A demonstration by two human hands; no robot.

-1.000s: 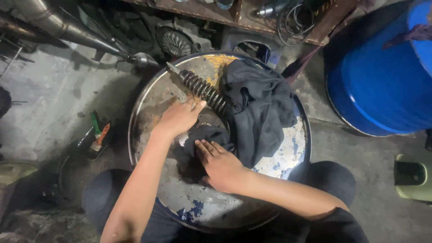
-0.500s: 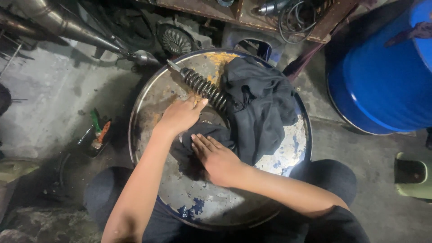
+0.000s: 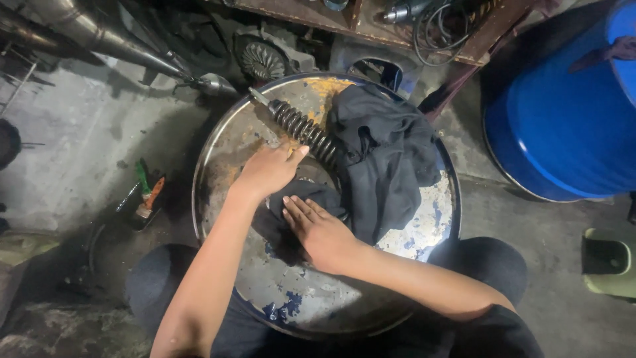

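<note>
Fingers (image 3: pixel 296 154) of the left hand (image 3: pixel 268 171) lie flat, pressed together, on the spring (image 3: pixel 303 131) — it slants up-left. Right hand (image 3: pixel 319 229) presses the cloth (image 3: pixel 381 159), fingers together, on the drum (image 3: pixel 424 222).

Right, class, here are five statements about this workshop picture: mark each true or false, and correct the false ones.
1. The coil spring lies on top of a round metal drum lid. True.
2. The right hand presses flat on a dark cloth. True.
3. The left hand grips a hammer. False: it rests on the lid beside the spring, its fingertips at the coils, holding no tool.
4. The blue barrel stands on the person's left. False: it stands to their right.
5. The cloth is bright yellow. False: it is dark grey to black.
</note>
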